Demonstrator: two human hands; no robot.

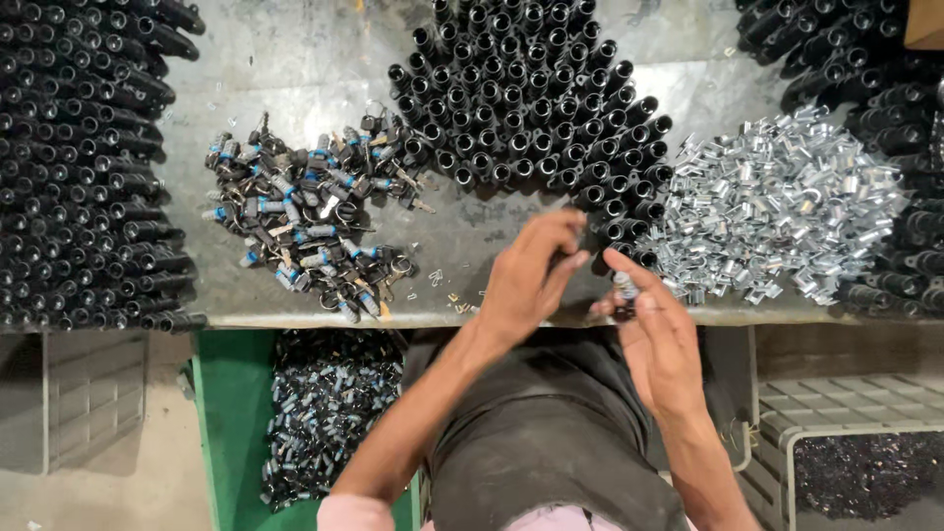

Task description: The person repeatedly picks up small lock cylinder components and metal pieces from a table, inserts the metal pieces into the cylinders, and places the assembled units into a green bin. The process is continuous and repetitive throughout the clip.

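Grey metal tabletop (324, 69), scuffed and pale, seen from above, its near edge running across the middle of the view.

Stock on the tabletop: a large stack of black tubular parts (84, 167) along the left edge, open ends facing outward; a second triangular stack of black tubes (521, 98) at the far middle; more black tubes (885, 128) at the far right corner and down the right edge. Loose heap of small bright silver sleeves (777, 206) toward the right, just beside the middle stack. Tangle of small lock cylinders with keys (305, 206), dark with blue and silver bits, left of centre, reaching nearly to the near edge.

Below the near edge: green bin (231, 413) holding many small dark finished pieces (324, 413); grey plastic crate (855, 403) at lower right holding dark scrap.

Left hand (526, 280): over the near edge at centre, fingers curled, tips closing toward the piece in the other hand; whether they touch it cannot be told.

Right hand (659, 344): just beside the left, its grip clamped between thumb and fingers on a small cylinder part (623, 287), dark with a silver band, held upright at the near edge, just in front of the silver sleeves.
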